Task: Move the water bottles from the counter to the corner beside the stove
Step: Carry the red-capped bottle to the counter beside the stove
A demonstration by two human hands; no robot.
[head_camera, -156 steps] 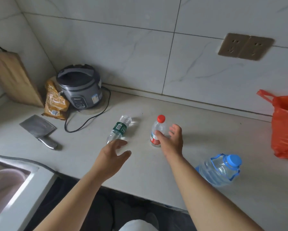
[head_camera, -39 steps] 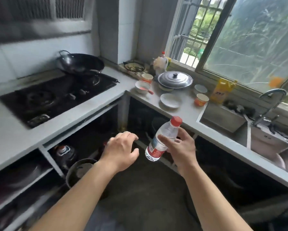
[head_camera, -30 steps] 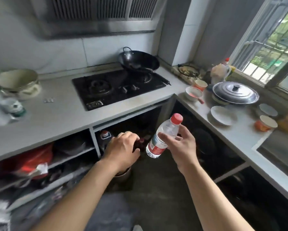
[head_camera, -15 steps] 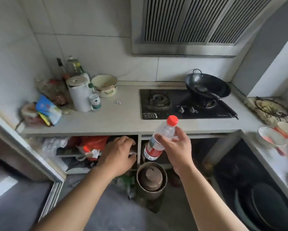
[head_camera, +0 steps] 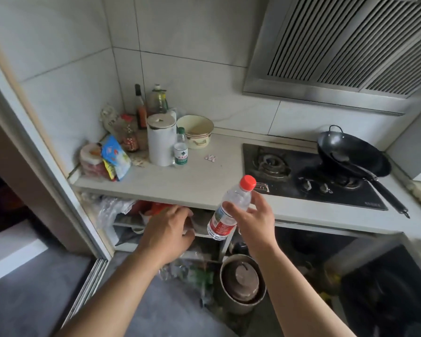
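here right grip [head_camera: 253, 222] pinches red-capped bottle [head_camera: 222, 224]; left grip [head_camera: 168, 229] loose, seemingly empty; white canister [head_camera: 161, 142], green-capped bottle [head_camera: 181, 150] crowd counter [head_camera: 204, 182].

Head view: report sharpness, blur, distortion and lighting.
Head view: the bottle in the right hand is sharp; the lower right edge smears; wide-angle distortion bows the door frame and range hood; light is soft, without glare; under-counter shelves lie dim.
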